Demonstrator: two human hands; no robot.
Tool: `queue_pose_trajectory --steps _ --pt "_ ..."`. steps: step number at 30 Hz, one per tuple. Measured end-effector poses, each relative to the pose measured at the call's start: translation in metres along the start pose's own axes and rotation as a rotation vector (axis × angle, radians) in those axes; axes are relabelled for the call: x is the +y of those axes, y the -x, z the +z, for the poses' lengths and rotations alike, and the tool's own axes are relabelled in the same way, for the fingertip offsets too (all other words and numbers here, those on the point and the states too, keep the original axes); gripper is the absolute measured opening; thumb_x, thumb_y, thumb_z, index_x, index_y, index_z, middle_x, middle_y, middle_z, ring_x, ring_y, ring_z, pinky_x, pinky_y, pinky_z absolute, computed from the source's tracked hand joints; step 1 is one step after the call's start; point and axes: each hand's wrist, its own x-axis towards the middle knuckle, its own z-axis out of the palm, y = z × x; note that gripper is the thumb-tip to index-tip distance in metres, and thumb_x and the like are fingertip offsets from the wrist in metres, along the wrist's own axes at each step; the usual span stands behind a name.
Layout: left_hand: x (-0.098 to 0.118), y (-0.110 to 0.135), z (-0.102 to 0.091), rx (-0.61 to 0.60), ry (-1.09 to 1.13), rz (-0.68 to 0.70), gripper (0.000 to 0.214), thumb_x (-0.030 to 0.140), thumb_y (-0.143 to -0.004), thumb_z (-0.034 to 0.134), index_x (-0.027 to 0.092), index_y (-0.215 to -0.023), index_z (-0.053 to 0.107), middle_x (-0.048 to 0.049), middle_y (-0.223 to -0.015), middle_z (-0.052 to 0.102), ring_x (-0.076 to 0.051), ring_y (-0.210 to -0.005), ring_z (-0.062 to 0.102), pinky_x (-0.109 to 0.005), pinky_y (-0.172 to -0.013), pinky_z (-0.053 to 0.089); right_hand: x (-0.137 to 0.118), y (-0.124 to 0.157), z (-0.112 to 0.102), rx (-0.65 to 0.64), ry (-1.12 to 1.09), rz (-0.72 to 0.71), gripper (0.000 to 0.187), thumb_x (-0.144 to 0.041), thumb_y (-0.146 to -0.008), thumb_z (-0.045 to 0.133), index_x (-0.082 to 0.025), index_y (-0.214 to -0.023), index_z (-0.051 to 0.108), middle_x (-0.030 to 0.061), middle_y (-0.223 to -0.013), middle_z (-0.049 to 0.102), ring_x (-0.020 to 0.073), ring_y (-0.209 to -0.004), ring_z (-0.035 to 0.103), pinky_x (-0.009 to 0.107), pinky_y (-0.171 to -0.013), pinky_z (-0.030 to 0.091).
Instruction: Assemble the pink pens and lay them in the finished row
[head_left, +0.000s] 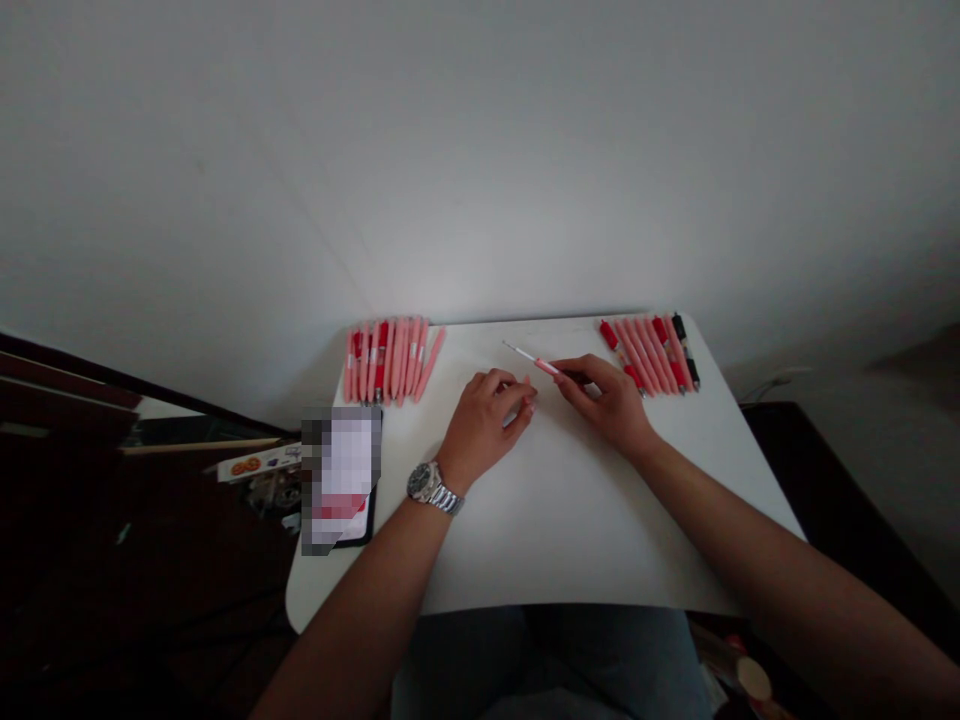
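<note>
Between the fingertips of my right hand is an opened pink pen, its thin pale refill bare and pointing up to the left. My left hand is closed in a pinch just left of it, around a small pink pen piece that my fingers mostly hide. The two hands are apart, over the middle of the white table. A silver watch is on my left wrist.
A row of pink and red pens lies at the table's back left. Another row of pink, red and black pens is at the back right. A phone, partly blurred out, lies by the left edge. The wall rises behind.
</note>
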Motion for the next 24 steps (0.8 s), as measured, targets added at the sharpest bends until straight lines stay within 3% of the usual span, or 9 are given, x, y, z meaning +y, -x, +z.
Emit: queue_pose_trajectory --steps 14,24 --pt "0.010 -0.004 -0.005 -0.031 -0.083 -0.078 0.011 0.028 -0.095 0.064 0.022 -0.105 0.064 -0.0063 -0.104 0.062 -0.024 -0.101 0.057 -0.041 -0.093 0.049 -0.001 -0.001 -0.001 -0.010 -0.039 0.011 0.022 -0.033 -0.098 0.062 -0.020 -0.112 0.073 0.0065 -0.096 0.073 0.0188 -0.082 0.067 0.033 -0.074 0.055" --pt "0.016 -0.005 -0.003 -0.018 -0.143 -0.156 0.018 0.013 -0.090 0.060 0.021 -0.107 0.061 -0.0053 -0.098 0.063 -0.022 -0.091 0.059 -0.035 -0.082 0.050 -0.003 -0.002 -0.003 -0.015 -0.030 0.006 0.021 -0.031 -0.098 0.061 -0.021 -0.112 0.072 0.0050 -0.091 0.070 0.0178 -0.079 0.064 0.032 -0.071 0.052"
